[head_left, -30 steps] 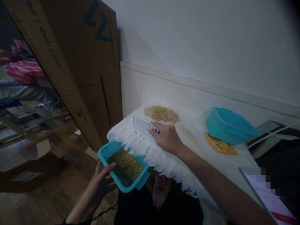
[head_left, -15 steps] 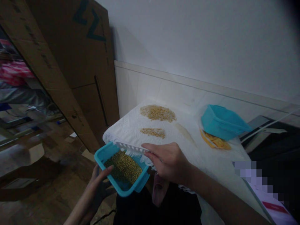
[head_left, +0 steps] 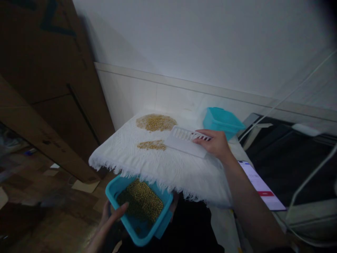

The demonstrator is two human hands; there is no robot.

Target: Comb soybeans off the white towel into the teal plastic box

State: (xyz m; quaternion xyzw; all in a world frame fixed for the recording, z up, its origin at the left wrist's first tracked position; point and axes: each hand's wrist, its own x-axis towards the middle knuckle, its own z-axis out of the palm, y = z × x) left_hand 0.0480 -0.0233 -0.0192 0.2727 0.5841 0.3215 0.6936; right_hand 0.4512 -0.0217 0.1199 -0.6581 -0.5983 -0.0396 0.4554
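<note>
My left hand (head_left: 112, 221) holds a turquoise plastic basket (head_left: 140, 241) by its left side, thumb over the rim, below the cloth's fringed edge. Inside lie yellow soybeans (head_left: 147, 198) and a patch of small dark green beans (head_left: 133, 207). Pinched in my right hand (head_left: 217, 144) is a flat white plastic panel (head_left: 181, 144) with a row of slots. The panel is tilted over the white cloth (head_left: 184, 172), its left end close to a small strip of soybeans (head_left: 151, 144). Farther back spreads a larger pile of soybeans (head_left: 156, 123).
A second turquoise basket (head_left: 223, 121) stands at the table's right rear, against the wall. A phone (head_left: 260, 186) with a lit screen lies right of my forearm. White cables cross a black surface (head_left: 302, 151) on the right. A tall cardboard box (head_left: 52, 116) stands left.
My right hand has moved the slotted panel from the basket's rim up and right over the cloth. The left hand keeps hold of the basket, now slightly lower. The view has shifted right.
</note>
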